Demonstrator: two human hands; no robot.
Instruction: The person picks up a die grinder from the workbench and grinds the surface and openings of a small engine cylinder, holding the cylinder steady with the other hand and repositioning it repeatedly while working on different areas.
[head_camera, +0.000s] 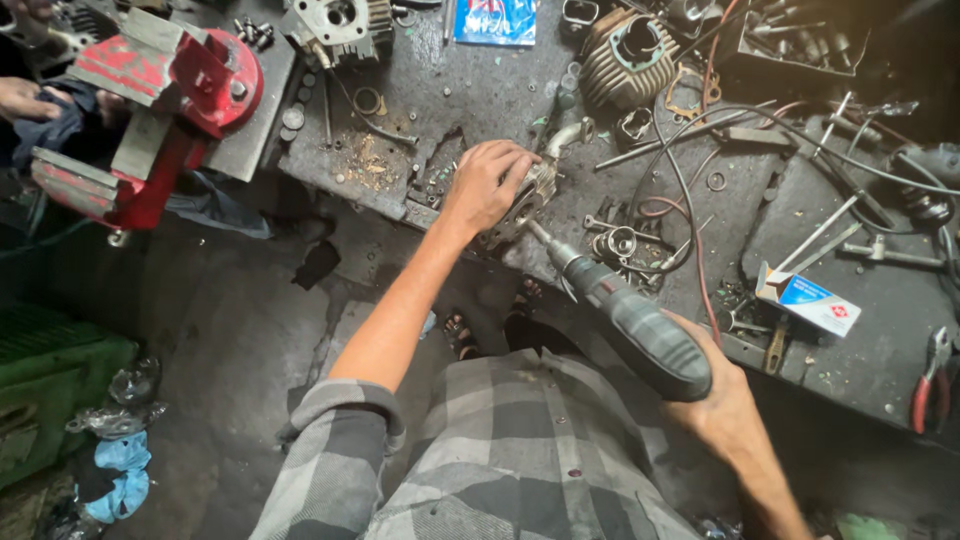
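My left hand (487, 183) presses down on a small finned metal engine part (532, 192) at the front edge of a dark, greasy workbench (470, 90). My right hand (722, 402) grips a grey and black power drill (630, 320) by its handle. The drill's bit points up and left and touches the engine part just below my left hand. A grey checked shirt covers my body at the bottom of the view.
A red bench vise (165, 95) stands at the left, with another person's hand (25, 98) beside it. A finned cylinder (628, 50), cables, loose tools, a white and blue small box (808, 300) and red-handled pliers (930, 385) litter the bench.
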